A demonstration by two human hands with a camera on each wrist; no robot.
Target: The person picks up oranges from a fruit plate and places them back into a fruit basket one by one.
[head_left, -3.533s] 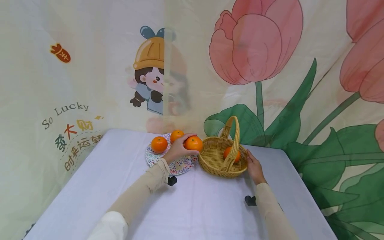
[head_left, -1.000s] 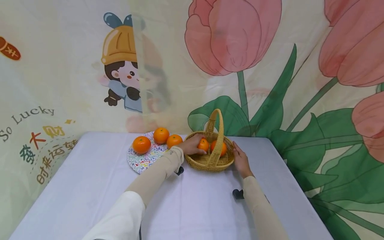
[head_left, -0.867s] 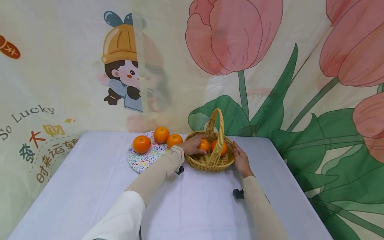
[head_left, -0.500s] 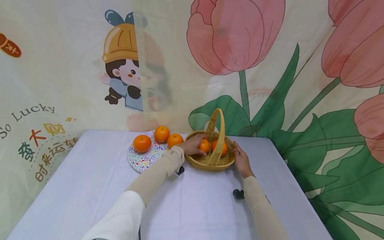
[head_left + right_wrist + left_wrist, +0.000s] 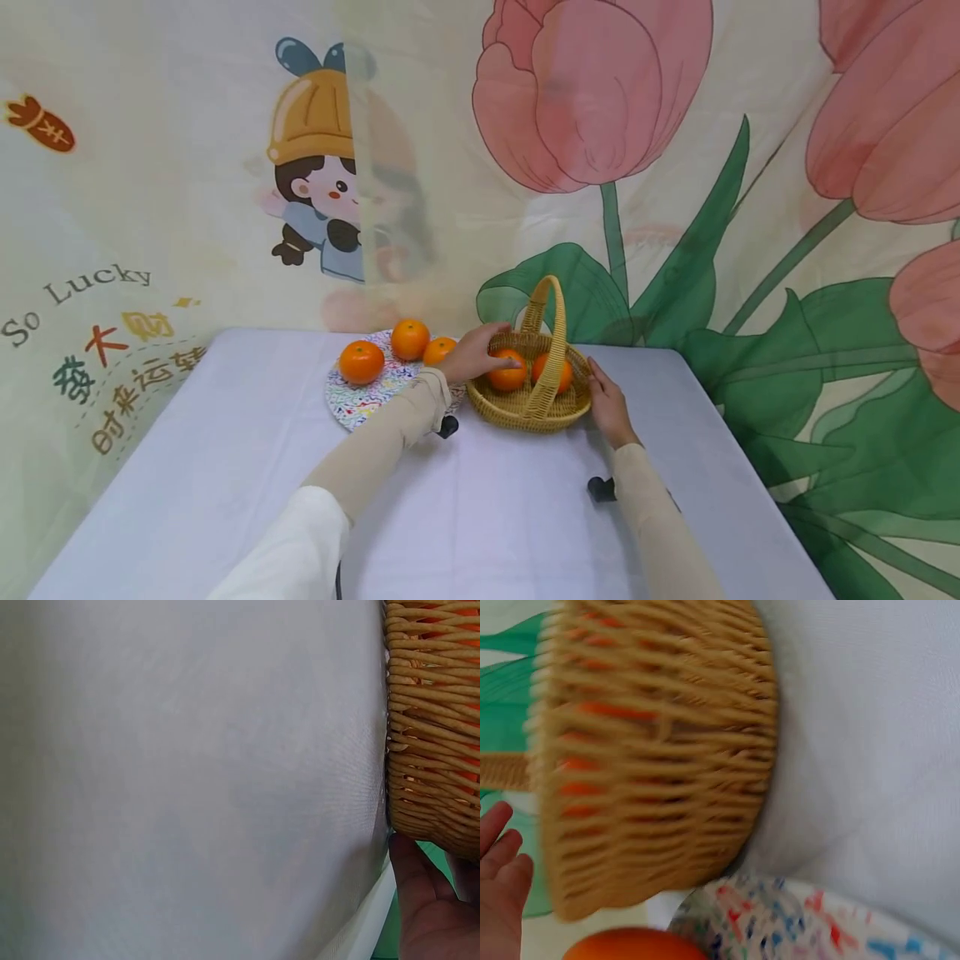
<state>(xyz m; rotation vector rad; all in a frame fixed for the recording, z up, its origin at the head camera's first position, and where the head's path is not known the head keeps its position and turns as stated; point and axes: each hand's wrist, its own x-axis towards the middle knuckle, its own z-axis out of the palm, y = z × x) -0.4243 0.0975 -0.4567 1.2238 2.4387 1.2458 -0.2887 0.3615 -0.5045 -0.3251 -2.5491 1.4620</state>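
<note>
In the head view a wicker basket (image 5: 528,419) with a tall handle holds two mandarin oranges: one on the left (image 5: 507,371), one on the right (image 5: 561,375) partly behind the handle. My left hand (image 5: 471,354) is over the basket's left rim, thumb and fingers spread apart above the left mandarin. In the left wrist view its fingers (image 5: 499,855) show beside the rim, holding nothing. My right hand (image 5: 611,408) rests against the basket's right side with extended fingers; the right wrist view shows a finger (image 5: 409,862) at the wicker wall.
Left of the basket, a round speckled plate (image 5: 348,404) bears three more mandarins (image 5: 362,362), one partly hidden by my left hand. A white cloth covers the table (image 5: 465,517). Behind it hangs a printed curtain (image 5: 225,183).
Earlier, my left hand carried a mandarin from the plate side into the basket. Since half a second ago its fingers have spread and lifted off the fruit. My right hand stays at the basket.
</note>
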